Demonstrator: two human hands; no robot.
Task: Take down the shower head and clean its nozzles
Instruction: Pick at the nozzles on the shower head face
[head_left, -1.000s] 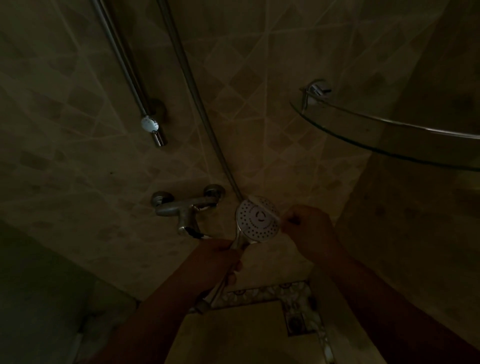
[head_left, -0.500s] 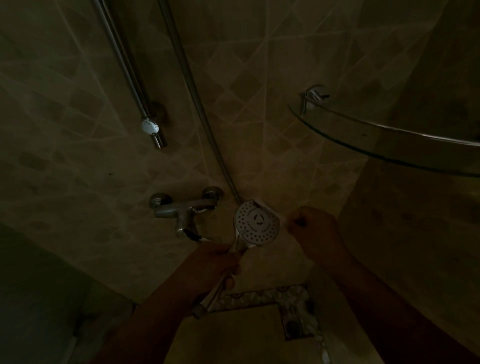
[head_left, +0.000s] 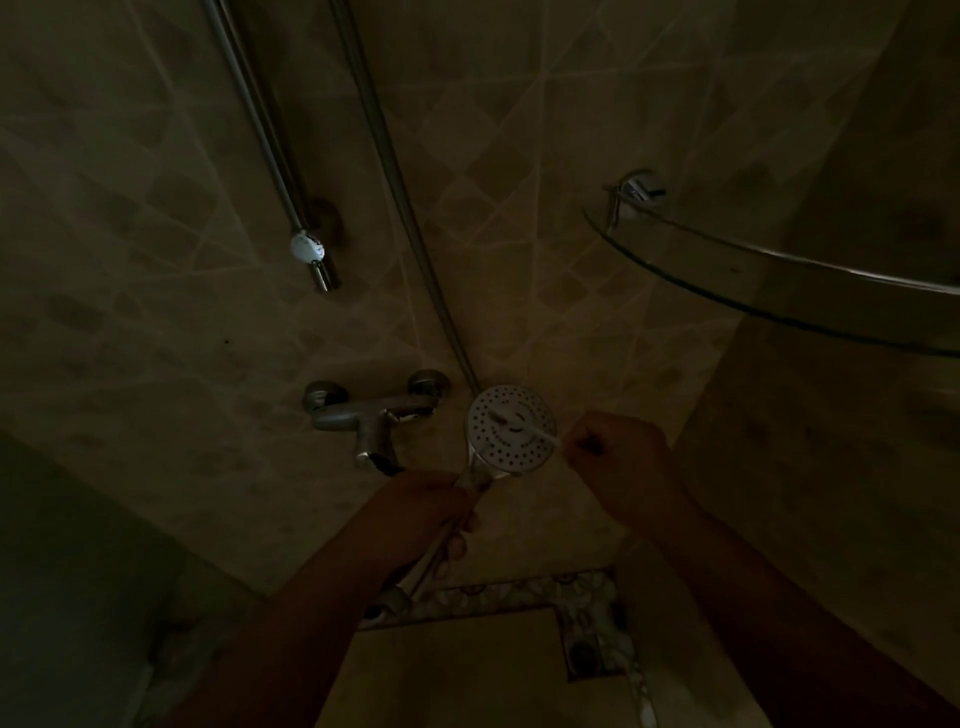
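Observation:
The round white shower head (head_left: 511, 430) faces up at me in the dim shower corner, its face dotted with dark nozzle holes. My left hand (head_left: 415, 512) is wrapped around its chrome handle just below the head. My right hand (head_left: 621, 457) is closed on a thin white brush (head_left: 524, 427), which looks like a toothbrush. Its shaft lies across the face and its tip rests on the upper left of the nozzles. The metal hose (head_left: 395, 192) runs up the wall from behind the head.
A chrome mixer tap (head_left: 374, 413) is fixed to the tiled wall just left of the head. The slide rail (head_left: 270, 156) ends above it. A curved glass corner shelf (head_left: 779, 291) juts out at upper right. A floor drain (head_left: 584, 652) lies below.
The brush has moved from the head's upper right rim across the face to its upper left. My right hand stays beside the head. The left hand keeps its grip.

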